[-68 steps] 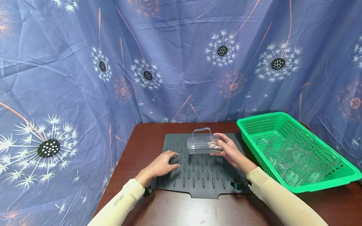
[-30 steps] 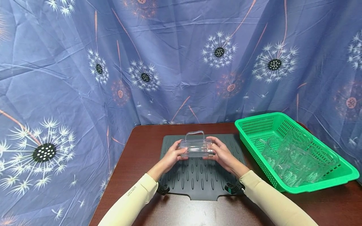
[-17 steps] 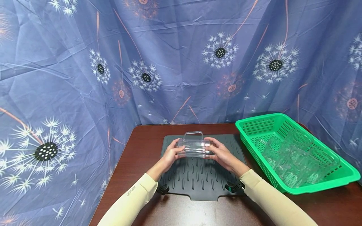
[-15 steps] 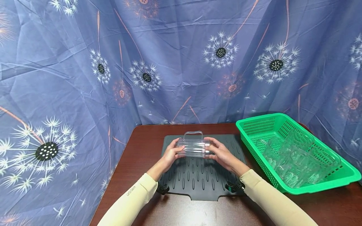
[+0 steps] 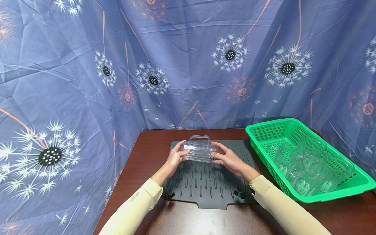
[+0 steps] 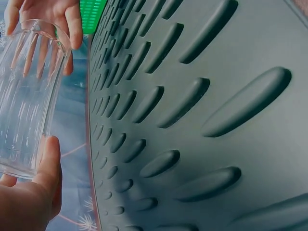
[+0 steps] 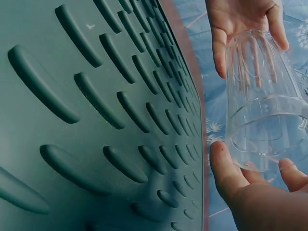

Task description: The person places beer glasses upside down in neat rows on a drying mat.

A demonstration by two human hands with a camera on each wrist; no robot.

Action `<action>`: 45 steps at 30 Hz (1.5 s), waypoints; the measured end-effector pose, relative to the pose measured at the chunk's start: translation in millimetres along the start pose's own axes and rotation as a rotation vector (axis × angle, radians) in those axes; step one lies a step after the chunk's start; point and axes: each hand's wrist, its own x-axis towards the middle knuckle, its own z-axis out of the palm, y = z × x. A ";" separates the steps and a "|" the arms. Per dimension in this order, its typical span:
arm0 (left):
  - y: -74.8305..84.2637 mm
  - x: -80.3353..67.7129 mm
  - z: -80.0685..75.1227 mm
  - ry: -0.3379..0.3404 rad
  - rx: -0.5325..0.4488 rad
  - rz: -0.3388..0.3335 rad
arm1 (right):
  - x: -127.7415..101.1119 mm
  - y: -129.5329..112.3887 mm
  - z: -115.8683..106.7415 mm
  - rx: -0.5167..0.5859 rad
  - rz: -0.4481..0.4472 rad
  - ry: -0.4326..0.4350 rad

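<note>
A clear ribbed glass mug [image 5: 198, 152] lies sideways in the air, handle up, just above the dark grey ribbed mat [image 5: 205, 187]. My left hand [image 5: 177, 157] grips one end of it and my right hand [image 5: 224, 159] grips the other. In the left wrist view the mug [image 6: 26, 96] has my left thumb [image 6: 48, 163] on its near end, and the right hand's fingers [image 6: 72, 24] curl over the far rim. In the right wrist view the mug [image 7: 262, 110] sits between my right thumb [image 7: 226, 168] and the left hand [image 7: 240, 19]. The mat [image 7: 96, 120] lies close below.
A green plastic basket [image 5: 265, 124] stands on the right of the brown table [image 5: 152, 143] and holds several more clear glass mugs [image 5: 305, 163]. A blue dandelion-print curtain hangs behind and to the left of the table.
My left hand has left the mat and taken the mug's free end, so both hands now hold it. In the last half second the mug has shifted slightly left.
</note>
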 end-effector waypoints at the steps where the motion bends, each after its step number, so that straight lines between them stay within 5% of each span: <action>1: 0.8 0.1 -0.2 0.005 0.008 -0.001 | -0.5 -0.4 -0.5 -0.008 -0.005 -0.004; 14: 12.9 -0.6 -8.4 0.061 0.130 0.031 | -5.8 -9.4 -9.1 0.005 -0.052 -0.033; 27: 20.2 14.3 -31.4 0.209 0.293 0.075 | -19.4 -17.9 -24.8 -0.270 -0.137 0.005; 45: 29.2 25.4 -47.6 0.268 0.539 0.124 | -43.9 -36.2 -44.3 -0.503 -0.229 0.091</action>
